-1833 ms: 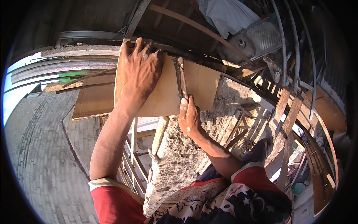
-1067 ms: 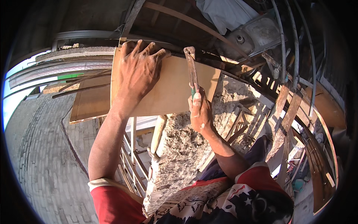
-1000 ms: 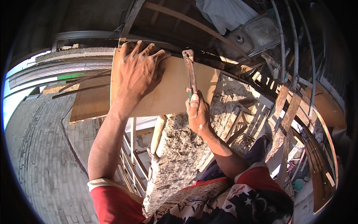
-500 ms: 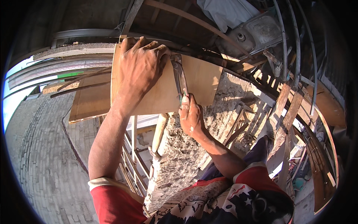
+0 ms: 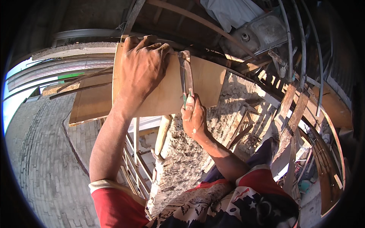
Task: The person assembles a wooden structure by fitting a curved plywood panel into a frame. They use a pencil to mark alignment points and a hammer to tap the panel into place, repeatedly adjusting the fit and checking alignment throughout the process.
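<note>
No packages, labels, signs or screens show anywhere in the view; from twelve o'clock round to six there is only bare timber, board, rough masonry and brick, none of it marked.

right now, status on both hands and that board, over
Left hand flat on the plywood board, pressing it. Right hand shut on the saw, blade upright against the board. Rough concrete wall right below; nothing blocking the blade.

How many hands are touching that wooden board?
2: the left hand presses flat on the board, and the right hand holds a saw against its middle.
</note>
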